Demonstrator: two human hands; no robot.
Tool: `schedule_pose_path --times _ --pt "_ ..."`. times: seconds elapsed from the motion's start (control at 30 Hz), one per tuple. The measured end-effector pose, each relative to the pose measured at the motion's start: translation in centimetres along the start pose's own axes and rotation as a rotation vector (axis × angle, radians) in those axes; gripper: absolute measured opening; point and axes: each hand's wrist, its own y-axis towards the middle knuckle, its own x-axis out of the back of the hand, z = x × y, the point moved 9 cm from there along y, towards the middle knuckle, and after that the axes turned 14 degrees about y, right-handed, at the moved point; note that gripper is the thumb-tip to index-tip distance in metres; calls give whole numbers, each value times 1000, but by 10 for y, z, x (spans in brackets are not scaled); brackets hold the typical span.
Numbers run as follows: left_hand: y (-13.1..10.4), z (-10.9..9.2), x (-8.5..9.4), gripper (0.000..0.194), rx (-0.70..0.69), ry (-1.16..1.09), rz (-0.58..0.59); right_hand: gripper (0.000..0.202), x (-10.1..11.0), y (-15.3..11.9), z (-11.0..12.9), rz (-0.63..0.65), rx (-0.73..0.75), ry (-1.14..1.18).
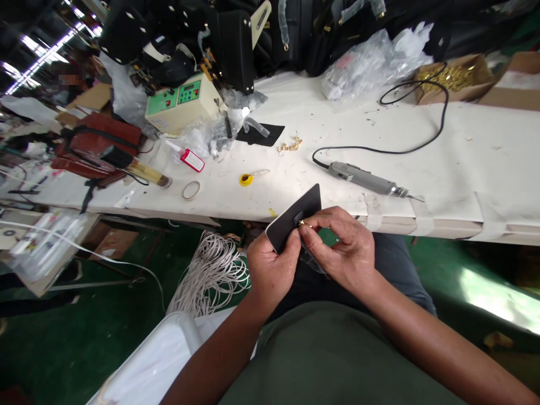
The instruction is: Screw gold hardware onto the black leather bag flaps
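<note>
My left hand (275, 267) is closed on the lower edge of a black rectangular leather piece (312, 201), held tilted above my lap by the table's front edge. Against that piece, my right hand (348, 244) pinches a small gold metal fitting (302, 223) between thumb and forefinger. The fitting is at a small black tab on the leather; its exact kind is too small to make out. Some clear plastic hangs below the leather piece, partly hidden by my fingers. On the table beyond lie a pile of gold fittings (291, 145) and another black leather piece (270, 135).
A grey electric screwdriver (365, 178) lies at the right with its black cable looping back. Cardboard boxes hold gold hardware (455, 77). At the left are a red-labelled glue bottle (193, 160), a tape roll (191, 190) and a green-panelled machine (183, 104). Black bags line the back.
</note>
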Motion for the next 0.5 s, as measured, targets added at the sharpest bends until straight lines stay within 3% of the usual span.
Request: schedule_pose_path --times 0.2,0.5 --pt "-5 -10 1 11 -53 75 4 5 3 -1 6 -4 -45 -9" --pt "-8 -9 1 16 8 27 -14 9 11 -5 9 -52 -32 -39"
